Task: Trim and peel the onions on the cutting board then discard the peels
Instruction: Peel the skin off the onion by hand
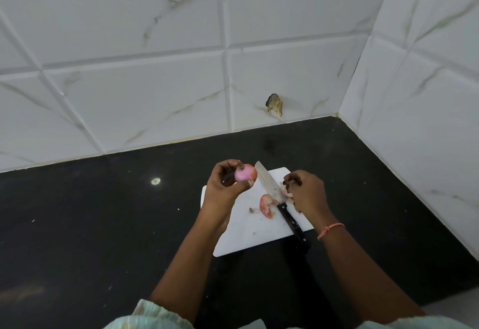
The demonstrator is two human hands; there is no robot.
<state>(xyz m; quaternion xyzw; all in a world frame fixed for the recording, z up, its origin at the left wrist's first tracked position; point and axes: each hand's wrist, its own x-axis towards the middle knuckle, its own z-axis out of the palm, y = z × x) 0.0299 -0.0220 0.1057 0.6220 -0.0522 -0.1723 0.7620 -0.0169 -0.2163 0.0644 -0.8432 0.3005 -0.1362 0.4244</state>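
Note:
My left hand (225, 186) holds a small pink onion (245, 172) between thumb and fingers, raised above the left edge of the white cutting board (248, 235). A piece of orange-pink skin still clings to the onion's right side. My right hand (307, 192) is over the board's right part, its fingers curled around pale bits of peel (285, 190). A knife (278, 203) with a black handle lies diagonally on the board, blade pointing away. Beside the blade lies a curled strip of onion peel (267, 205).
The board sits on a black countertop (103, 225) in a corner of white tiled walls (129, 82). A small chipped hole (274, 104) marks the back wall. The knife handle juts past the board's near edge.

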